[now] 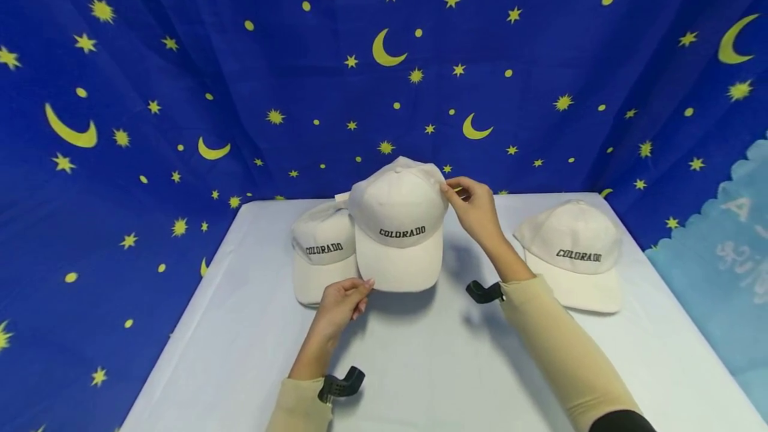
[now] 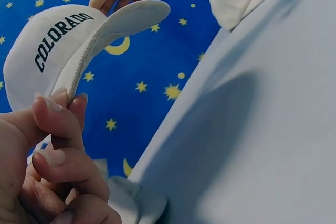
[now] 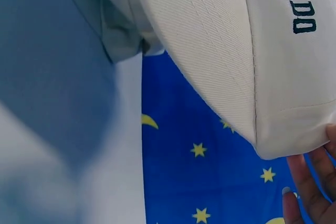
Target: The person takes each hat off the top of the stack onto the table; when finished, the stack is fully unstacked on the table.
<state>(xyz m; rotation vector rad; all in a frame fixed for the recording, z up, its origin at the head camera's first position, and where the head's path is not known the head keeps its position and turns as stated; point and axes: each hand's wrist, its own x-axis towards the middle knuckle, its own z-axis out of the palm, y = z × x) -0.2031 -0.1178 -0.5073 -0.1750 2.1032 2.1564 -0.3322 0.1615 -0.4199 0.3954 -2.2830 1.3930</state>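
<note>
Here's the starry blue backdrop (image 1: 330,79) closing off the scene, and before it the white table (image 1: 420,365), its width giving two caps room to sit well apart: the right-hand cap (image 1: 573,245) alone, the left-hand cap (image 1: 324,282) partly covered from view by the third. That third, the held cap (image 1: 399,195), is up off the surface, shadow beneath, front facing the wearer of the camera! The right hand (image 1: 477,212) pinches the crown's side, the left hand (image 1: 339,309) pinches the brim's corner between thumb and finger; opposite grips, presumably to hold it level and leave the front uncovered. And so the small dark lettering (image 1: 403,232), COLORADO, reads clean.
</note>
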